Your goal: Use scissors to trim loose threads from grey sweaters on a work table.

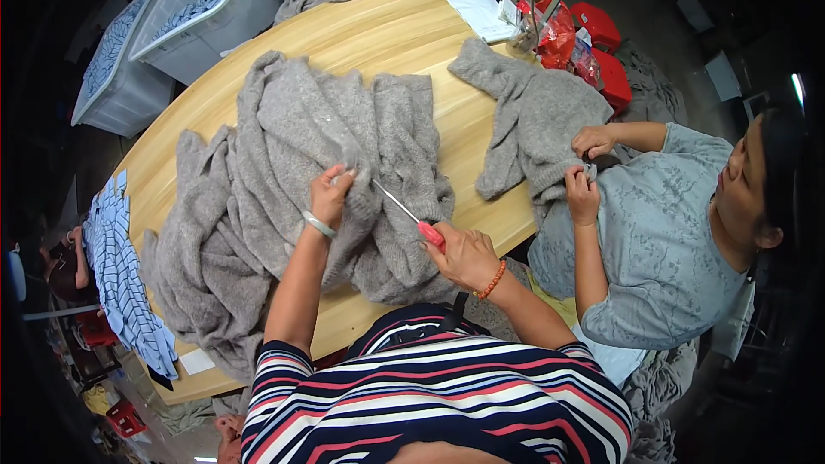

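Note:
Grey knit sweaters [292, 120] lie in a heap on the wooden table in front of me. My left hand [329, 198], with a pale bangle at the wrist, pinches a fold of the grey knit near the middle of the heap. In my right hand [468, 259], which wears an orange bead bracelet, is a screwdriver-like tool [431, 235] with a red and black handle. Its thin metal shaft points up and left, and the tip reaches the knit just right of my left fingers. Whether the tip goes into the knit I cannot tell.
At my right a co-worker [662, 223] handles another grey sweater [546, 120]. Across the table [378, 21] another person's hands hold grey knit. White bins [215, 21] stand far left; blue striped cloth [129, 275] hangs over the left edge. Papers [477, 13] and a red bag [557, 34] are far right.

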`<control>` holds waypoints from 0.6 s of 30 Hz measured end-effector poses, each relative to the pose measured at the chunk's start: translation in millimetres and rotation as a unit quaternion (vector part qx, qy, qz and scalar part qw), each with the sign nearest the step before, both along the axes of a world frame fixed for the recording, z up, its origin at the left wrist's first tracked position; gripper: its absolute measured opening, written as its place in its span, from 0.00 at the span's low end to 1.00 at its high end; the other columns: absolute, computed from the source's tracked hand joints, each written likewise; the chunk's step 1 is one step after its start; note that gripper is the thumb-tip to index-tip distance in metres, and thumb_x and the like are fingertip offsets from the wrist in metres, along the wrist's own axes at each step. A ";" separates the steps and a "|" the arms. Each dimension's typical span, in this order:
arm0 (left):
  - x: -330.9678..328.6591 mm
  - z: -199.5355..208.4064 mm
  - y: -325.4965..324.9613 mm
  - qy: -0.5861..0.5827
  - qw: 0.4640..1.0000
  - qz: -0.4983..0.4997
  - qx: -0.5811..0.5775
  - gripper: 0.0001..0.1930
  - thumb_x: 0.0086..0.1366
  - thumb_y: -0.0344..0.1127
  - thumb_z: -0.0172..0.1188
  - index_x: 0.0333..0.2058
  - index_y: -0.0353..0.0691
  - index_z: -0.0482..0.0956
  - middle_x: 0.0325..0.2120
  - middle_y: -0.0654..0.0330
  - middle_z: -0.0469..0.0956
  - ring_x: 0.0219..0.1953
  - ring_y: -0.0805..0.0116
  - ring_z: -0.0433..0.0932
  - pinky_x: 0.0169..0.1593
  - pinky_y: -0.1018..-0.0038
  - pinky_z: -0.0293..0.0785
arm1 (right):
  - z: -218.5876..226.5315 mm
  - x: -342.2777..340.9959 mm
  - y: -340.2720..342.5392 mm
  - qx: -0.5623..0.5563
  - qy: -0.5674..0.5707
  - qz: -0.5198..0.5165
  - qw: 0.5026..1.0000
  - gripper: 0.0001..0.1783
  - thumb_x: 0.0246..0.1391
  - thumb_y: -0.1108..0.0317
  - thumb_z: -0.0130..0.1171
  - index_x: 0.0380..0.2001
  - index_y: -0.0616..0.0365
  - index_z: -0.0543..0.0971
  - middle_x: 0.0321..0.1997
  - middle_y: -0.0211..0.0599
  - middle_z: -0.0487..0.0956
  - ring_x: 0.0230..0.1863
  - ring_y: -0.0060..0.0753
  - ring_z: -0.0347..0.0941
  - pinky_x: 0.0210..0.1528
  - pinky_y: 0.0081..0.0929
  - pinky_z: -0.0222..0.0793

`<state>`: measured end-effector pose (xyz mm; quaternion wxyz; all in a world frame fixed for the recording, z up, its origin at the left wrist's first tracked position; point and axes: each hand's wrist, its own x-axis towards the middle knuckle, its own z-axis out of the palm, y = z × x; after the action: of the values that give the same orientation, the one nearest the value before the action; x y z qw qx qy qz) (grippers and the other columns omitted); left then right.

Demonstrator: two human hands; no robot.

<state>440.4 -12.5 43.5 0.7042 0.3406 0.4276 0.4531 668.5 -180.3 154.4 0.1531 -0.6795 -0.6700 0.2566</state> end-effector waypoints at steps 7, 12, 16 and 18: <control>-16.4 -43.8 -30.2 0.053 0.998 -0.010 0.033 0.06 0.64 0.27 0.63 0.39 0.33 0.81 0.31 0.66 0.81 0.31 0.80 0.75 0.36 0.82 0.71 | 7.0 -1.4 5.5 -0.034 -0.025 0.026 0.999 0.16 0.59 0.54 0.60 0.43 0.54 0.76 0.27 0.50 0.81 0.32 0.58 0.79 0.36 0.48 0.74; -20.2 16.1 2.4 -0.024 0.999 0.006 -0.041 0.17 0.66 0.36 0.65 0.51 0.36 0.77 0.36 0.68 0.79 0.32 0.81 0.75 0.37 0.80 0.70 | -6.6 6.9 7.2 0.015 0.020 0.006 1.000 0.17 0.59 0.55 0.60 0.44 0.54 0.76 0.29 0.50 0.81 0.33 0.58 0.79 0.36 0.47 0.74; -44.5 -7.2 62.1 -0.025 0.996 -0.022 -0.087 0.17 0.65 0.43 0.67 0.48 0.41 0.78 0.30 0.72 0.78 0.27 0.84 0.73 0.32 0.83 0.69 | 7.4 -6.0 22.8 0.015 0.030 0.015 0.999 0.17 0.59 0.56 0.61 0.44 0.55 0.76 0.29 0.50 0.81 0.33 0.57 0.79 0.36 0.47 0.73; -37.8 -6.6 72.7 -0.035 0.993 -0.015 -0.108 0.17 0.64 0.42 0.67 0.47 0.41 0.78 0.28 0.73 0.77 0.25 0.84 0.72 0.30 0.84 0.68 | 8.8 -12.0 32.0 0.013 0.030 0.016 0.999 0.16 0.59 0.56 0.61 0.43 0.55 0.76 0.30 0.50 0.81 0.33 0.57 0.79 0.36 0.47 0.73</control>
<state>402.7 60.3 37.0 0.7580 0.2531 0.4440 0.4051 656.6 -148.3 163.2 0.1782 -0.6588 -0.6790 0.2706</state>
